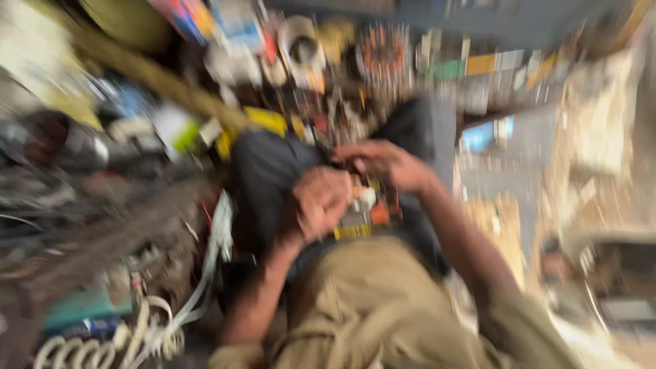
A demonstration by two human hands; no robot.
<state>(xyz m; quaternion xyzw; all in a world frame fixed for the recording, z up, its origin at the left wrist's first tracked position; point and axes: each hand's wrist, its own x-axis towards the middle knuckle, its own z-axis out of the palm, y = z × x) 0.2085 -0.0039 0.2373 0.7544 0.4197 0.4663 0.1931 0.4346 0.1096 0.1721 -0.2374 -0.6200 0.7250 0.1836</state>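
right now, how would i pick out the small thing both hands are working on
Start at the dark trousers across the lap, in the middle of the cluttered workshop. The left hand and right hand meet there over a small blurred part. Unlike the dark cloth around it, it shows orange, white and a yellow strip.

Frame heavily motion-blurred. Left hand (320, 202) and right hand (383, 164) sit close together over the lap, both on a small blurred object with orange, yellow and white parts (362, 208); grip not resolvable. Dark trousers (266, 171) under it, khaki shirt (369, 307) nearest the camera. White coiled cable (102, 345) lower left, amid cluttered parts.
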